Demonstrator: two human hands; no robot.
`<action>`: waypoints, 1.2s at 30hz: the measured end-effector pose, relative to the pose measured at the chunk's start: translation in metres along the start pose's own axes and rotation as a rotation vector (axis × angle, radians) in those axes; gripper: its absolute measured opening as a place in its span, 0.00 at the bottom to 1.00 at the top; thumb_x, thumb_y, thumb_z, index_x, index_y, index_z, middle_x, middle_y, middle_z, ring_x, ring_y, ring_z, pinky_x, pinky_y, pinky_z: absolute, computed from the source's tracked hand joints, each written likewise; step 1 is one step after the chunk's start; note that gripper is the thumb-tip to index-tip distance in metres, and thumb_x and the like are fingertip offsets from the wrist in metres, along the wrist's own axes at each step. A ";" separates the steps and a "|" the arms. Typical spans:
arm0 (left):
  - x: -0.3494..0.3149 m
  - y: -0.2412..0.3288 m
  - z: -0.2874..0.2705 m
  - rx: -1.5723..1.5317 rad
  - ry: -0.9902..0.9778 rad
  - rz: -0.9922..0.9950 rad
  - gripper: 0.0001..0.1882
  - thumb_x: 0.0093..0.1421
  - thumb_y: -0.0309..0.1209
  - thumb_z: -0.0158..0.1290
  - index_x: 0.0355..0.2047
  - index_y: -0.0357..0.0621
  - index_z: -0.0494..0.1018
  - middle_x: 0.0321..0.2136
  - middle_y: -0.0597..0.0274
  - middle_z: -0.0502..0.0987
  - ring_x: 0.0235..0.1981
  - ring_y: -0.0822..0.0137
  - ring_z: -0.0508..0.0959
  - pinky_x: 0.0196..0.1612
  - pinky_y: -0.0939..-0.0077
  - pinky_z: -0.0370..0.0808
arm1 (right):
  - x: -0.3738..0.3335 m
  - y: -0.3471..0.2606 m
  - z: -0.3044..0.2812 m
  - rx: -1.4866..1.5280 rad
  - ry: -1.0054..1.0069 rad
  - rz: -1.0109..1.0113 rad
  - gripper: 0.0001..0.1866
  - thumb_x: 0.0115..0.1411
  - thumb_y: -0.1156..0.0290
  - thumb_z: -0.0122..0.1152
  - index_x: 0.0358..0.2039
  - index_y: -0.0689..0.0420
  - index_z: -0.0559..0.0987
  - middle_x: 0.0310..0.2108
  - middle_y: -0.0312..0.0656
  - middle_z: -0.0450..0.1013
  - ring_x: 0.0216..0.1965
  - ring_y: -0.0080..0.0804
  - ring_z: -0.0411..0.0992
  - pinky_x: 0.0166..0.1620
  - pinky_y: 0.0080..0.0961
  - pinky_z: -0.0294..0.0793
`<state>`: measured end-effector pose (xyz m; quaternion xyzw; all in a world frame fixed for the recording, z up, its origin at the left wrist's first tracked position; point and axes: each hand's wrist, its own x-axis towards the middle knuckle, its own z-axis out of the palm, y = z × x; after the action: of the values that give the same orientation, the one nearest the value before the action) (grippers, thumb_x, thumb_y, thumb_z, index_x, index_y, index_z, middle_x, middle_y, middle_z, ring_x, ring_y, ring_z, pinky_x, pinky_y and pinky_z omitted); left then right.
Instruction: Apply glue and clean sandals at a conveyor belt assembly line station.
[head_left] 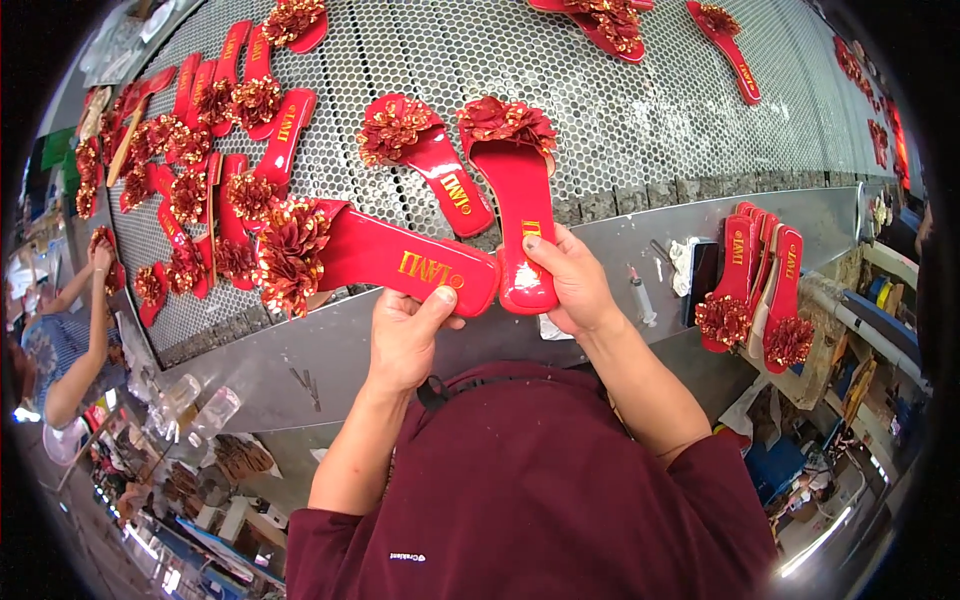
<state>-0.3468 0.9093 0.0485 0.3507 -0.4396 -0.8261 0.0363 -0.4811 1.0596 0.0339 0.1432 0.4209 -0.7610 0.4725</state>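
Note:
My left hand (408,338) grips the heel end of a glossy red slipper (385,252), its thumb on the insole. The slipper points left, and a red and gold flower (293,255) covers its toe strap. In my right hand (575,280) is a second red slipper (515,215), held by the heel with the flower end pointing away from me. The two heels meet or nearly meet between my hands. Just beyond them, a third red slipper (440,170) lies on the perforated metal surface (620,130).
Several red flowered slippers (200,160) crowd the left of the surface. More slippers (605,25) lie at the far side. A stack of slippers (755,275) stands on the right of the grey ledge (300,350), near a syringe (642,297) and a phone (702,280). Another person (70,340) works at far left.

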 end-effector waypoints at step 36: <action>0.003 -0.005 0.039 0.032 -0.017 0.033 0.21 0.57 0.20 0.54 0.50 0.40 0.63 0.39 0.61 0.77 0.36 0.74 0.78 0.34 0.81 0.77 | -0.031 -0.018 -0.002 -0.402 0.104 -0.233 0.15 0.58 0.79 0.58 0.44 0.64 0.68 0.38 0.41 0.74 0.37 0.20 0.73 0.40 0.21 0.75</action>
<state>-0.3715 0.9383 0.0576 0.3368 -0.4588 -0.8212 0.0407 -0.4810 1.0830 0.0612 0.0357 0.6013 -0.7031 0.3779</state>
